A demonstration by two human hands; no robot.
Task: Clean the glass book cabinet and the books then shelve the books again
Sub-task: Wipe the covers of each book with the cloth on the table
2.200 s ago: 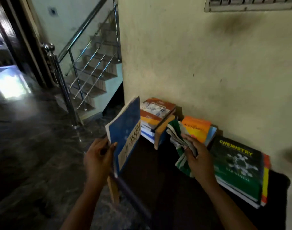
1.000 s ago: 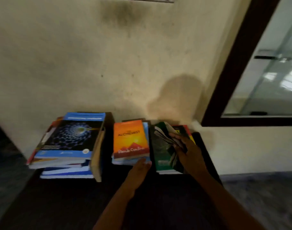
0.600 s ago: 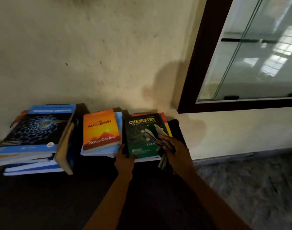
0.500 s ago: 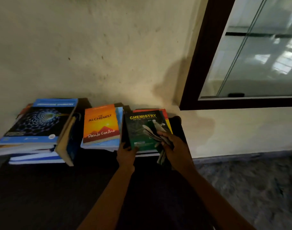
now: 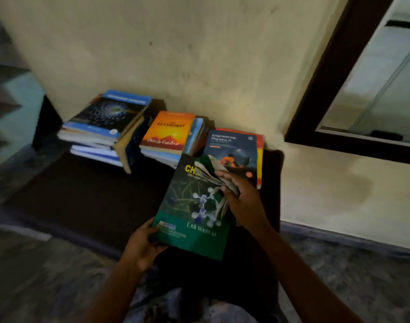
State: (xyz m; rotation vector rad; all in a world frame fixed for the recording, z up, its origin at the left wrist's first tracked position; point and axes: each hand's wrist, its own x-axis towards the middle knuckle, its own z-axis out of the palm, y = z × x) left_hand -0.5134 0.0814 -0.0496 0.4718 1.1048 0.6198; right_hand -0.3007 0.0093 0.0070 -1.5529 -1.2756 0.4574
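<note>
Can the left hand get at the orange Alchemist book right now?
Probably not yet: the left hand grips the lower corner of the green chemistry manual. The Alchemist book lies uncovered atop its pile, so with the manual set down the way looks free.

Green chemistry lab manual in the left hand, cloth in the right hand against its cover

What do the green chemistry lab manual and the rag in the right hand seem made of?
The lab manual: paperback, thin card cover with a slight sheen, printed. The rag: soft cloth, green and pale, bunched in loose folds under the right hand; weave too blurred to tell.
</note>
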